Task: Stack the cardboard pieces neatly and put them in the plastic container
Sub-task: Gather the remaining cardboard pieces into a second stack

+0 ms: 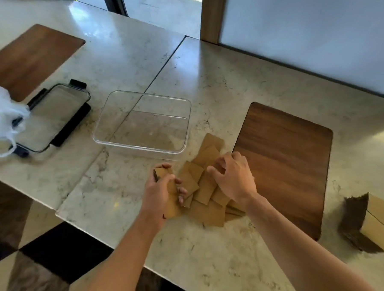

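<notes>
One clear plastic container (142,123), one lid (51,118), one white bag (0,113). Two wooden mats (285,162). Roughly a dozen loose cardboard pieces (202,189); the exact count is unclear.

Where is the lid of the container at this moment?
In the head view the lid lies flat on the table's left side, left of the empty container and beside a white plastic bag.
</notes>
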`<action>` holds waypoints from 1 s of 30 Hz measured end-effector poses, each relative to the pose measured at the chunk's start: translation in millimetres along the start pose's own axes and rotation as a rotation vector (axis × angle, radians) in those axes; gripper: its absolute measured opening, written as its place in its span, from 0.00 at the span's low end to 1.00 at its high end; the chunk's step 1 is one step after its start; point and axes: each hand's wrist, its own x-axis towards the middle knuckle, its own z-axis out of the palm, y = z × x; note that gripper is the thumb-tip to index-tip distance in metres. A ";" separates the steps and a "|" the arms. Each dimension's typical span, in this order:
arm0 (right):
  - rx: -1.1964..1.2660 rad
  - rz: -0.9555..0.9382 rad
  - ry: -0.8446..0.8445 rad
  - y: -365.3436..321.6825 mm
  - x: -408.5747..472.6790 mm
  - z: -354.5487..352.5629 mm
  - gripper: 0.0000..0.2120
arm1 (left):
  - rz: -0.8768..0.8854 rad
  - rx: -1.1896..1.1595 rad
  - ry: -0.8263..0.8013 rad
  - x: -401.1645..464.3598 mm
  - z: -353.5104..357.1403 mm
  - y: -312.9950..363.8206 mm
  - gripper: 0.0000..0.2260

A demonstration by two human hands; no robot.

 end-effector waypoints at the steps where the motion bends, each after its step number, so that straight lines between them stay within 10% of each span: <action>1: -0.082 0.006 -0.009 -0.7 -5.9 1.8 0.30 | 0.009 -0.014 0.012 -4.7 -2.9 -2.8 0.13; 7: -0.110 0.012 -0.034 4.1 -29.6 0.2 0.39 | 0.024 -0.037 0.046 -29.5 -18.1 -17.3 0.09; 15: 0.852 0.583 0.139 23.9 -41.5 -28.7 0.19 | 0.007 -0.038 -0.073 -45.1 -31.1 -28.8 0.05; 19: 1.270 0.652 0.099 -10.2 -80.2 -9.3 0.06 | 0.010 0.015 -0.125 -50.0 -14.0 -33.3 0.19; 26: 0.772 0.231 -0.337 -61.8 -116.9 38.0 0.09 | -0.104 0.030 -0.007 -41.2 -33.7 -18.8 0.12; 30: 0.308 0.254 0.096 -66.7 -91.5 52.4 0.21 | -0.095 -0.280 -0.107 -30.9 -75.4 -9.0 0.19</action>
